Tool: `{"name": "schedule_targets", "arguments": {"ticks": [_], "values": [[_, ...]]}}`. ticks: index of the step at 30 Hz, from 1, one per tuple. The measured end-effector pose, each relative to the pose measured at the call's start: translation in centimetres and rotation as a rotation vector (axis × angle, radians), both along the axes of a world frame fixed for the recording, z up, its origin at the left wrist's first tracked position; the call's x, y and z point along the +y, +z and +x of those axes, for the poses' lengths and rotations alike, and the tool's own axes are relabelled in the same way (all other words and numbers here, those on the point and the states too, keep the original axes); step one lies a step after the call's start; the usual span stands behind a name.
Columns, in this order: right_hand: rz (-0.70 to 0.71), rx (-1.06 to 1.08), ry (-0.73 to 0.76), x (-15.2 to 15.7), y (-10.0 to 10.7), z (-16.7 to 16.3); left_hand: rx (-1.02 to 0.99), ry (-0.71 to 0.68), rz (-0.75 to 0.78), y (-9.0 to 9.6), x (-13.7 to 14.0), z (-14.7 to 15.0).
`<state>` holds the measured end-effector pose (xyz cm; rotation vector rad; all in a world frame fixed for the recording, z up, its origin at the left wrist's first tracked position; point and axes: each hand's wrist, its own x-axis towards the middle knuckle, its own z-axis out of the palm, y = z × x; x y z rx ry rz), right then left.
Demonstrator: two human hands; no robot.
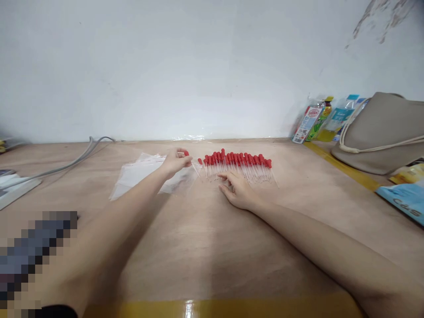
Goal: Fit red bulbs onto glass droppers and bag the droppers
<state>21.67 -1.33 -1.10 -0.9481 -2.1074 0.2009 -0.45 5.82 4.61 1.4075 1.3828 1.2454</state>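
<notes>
My left hand (176, 161) pinches one dropper by its red bulb (186, 153), the thin clear tube slanting down to the right. Beneath that hand lie several clear plastic bags (132, 175), stacked with white sheets or a white backing. A row of droppers (238, 159) with red bulbs and clear narrow tubes is spread side by side on the table, bulbs toward the wall. My right hand (239, 191) rests at the near side of this row, close to the tube tips. Its thumb and forefinger are apart, with nothing visible between them; its other fingers are partly hidden.
A grey cable (79, 155) crosses the wooden table (185, 260) at the left. Drink bottles (341, 115), a carton (308, 123) and a taupe bag (384, 132) stand at the right. A blue packet (402, 201) lies in front of the bag. A blurred-out dark object (33, 247) is near left.
</notes>
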Motion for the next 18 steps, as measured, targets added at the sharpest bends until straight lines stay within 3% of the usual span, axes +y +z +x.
{"name": "schedule_targets", "arguments": {"ticks": [5, 11, 18], "values": [[-0.019, -0.02, 0.007, -0.1, 0.1, -0.1, 0.153, -0.076, -0.063, -0.4, 3.2, 1.5], [-0.046, -0.049, -0.017, -0.2, 0.3, -0.2, 0.274, -0.064, -0.073, -1.7, 4.3, 3.0], [-0.032, -0.041, 0.001, -0.3, 0.4, -0.2, 0.451, 0.027, 0.108, -2.3, 3.6, 2.3]]}}
